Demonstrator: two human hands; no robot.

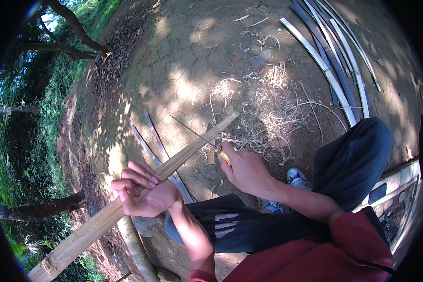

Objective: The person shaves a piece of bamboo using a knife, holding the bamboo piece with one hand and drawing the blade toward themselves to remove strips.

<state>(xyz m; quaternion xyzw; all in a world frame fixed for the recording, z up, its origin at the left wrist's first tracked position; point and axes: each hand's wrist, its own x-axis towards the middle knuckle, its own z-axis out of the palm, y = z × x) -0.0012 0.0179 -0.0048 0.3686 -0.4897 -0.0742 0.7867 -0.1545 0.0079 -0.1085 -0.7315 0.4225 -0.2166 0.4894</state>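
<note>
My left hand [143,190] grips a long split bamboo slat [80,237] that runs from the lower left up to its far tip near the centre of the view. My right hand [244,169] is closed around a knife with a yellowish handle [224,156], and its thin blade lies against the slat's upper part. The blade itself is mostly hidden by the slat and my fingers. Both hands work above my dark trouser leg [235,223].
Pale bamboo shavings [272,103] litter the cracked dirt ahead. A bundle of long split strips [336,61] lies at the upper right, and two more strips [150,141] lie under the slat. My raised knee [362,145] and sandalled foot [293,176] are on the right; trees and grass on the left.
</note>
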